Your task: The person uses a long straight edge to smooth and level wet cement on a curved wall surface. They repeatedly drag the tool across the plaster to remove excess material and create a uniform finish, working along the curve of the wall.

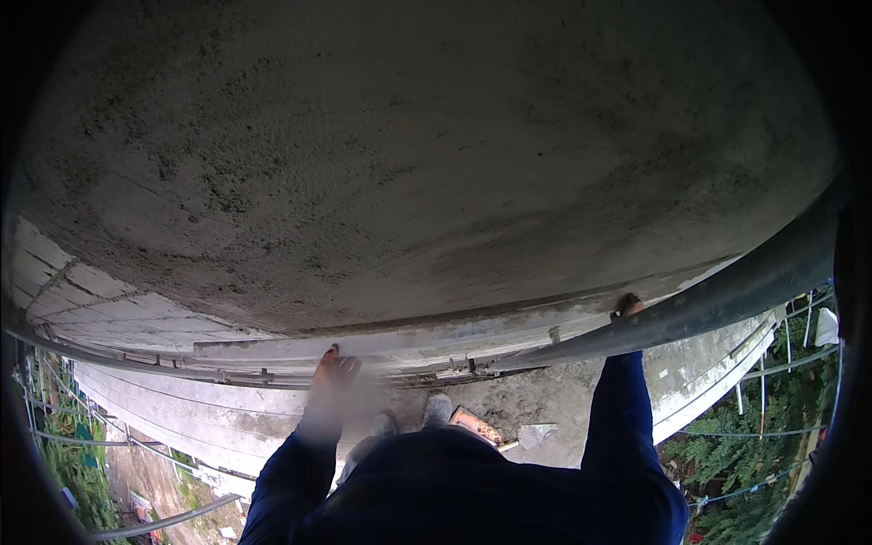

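Pressing against the long straightedge [300, 348], the left hand [331, 371] sits with its fingers spread fairly wide and flat on the lower edge of the board, steadying it rather than wrapping round it; the hand is blurred, so whether the thumb hooks underneath cannot be told. The straightedge lies level along the bottom of the plastered wall [409, 154], touching the wet-looking grey surface, which seems the reason for the flat, pushing palm: it holds the board tight to the face. The right hand [628, 306] is up at the dark scaffold pipe [727, 291], only its fingertips showing over the top, apparently curled on the pipe as a brace for balance; how tightly it closes is hidden behind the pipe. Both sleeves are dark blue cloth. The wall is rough, sandy cement, mottled with darker patches and faint trowel streaks, and bulges like a dome only because of the lens. Beneath it a paler band of smooth concrete ledge [200, 413] runs across, with thin metal rods [54, 439] alongside. Down by the feet lies a trowel [477, 425] with an orange-brown handle on a gritty slab [563, 400], and green trees [772, 436] show far below on the right.
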